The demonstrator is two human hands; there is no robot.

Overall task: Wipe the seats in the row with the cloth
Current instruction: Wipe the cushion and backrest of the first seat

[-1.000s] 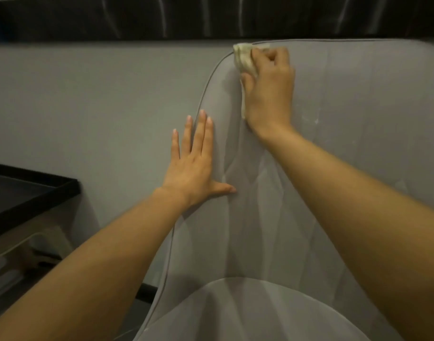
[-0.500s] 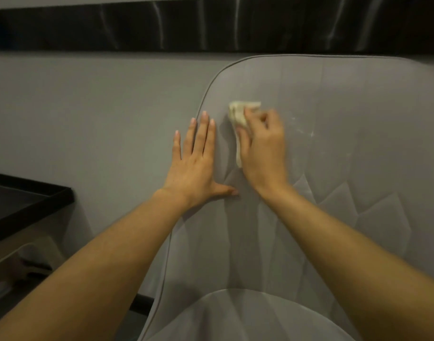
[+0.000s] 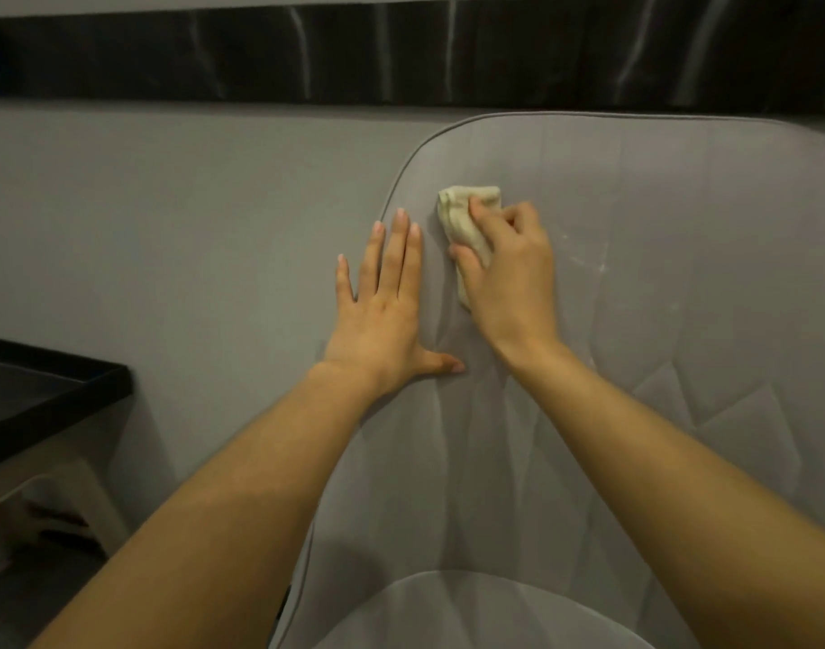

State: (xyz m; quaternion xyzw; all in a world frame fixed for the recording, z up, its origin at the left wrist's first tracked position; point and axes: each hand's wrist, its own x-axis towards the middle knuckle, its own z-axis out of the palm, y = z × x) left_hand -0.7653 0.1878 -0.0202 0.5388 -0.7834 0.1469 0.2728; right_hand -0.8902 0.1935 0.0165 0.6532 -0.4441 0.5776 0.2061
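A grey upholstered chair fills the right half of the view, its quilted backrest (image 3: 658, 274) upright and its seat cushion (image 3: 471, 615) at the bottom. My right hand (image 3: 508, 278) grips a folded cream cloth (image 3: 464, 217) and presses it against the upper left of the backrest. My left hand (image 3: 382, 311) lies flat with straight fingers on the backrest's left edge, thumb spread to the right. Faint pale streaks (image 3: 588, 264) mark the fabric just right of my right hand.
A grey wall (image 3: 167, 227) stands behind the chair, topped by a dark glossy band (image 3: 401, 53). At the left edge a black tabletop (image 3: 40, 395) juts in, with a pale frame (image 3: 59, 498) under it.
My right hand has drawn the cloth down from the backrest's top edge to its upper left area. My left hand has stayed pressed flat in the same spot.
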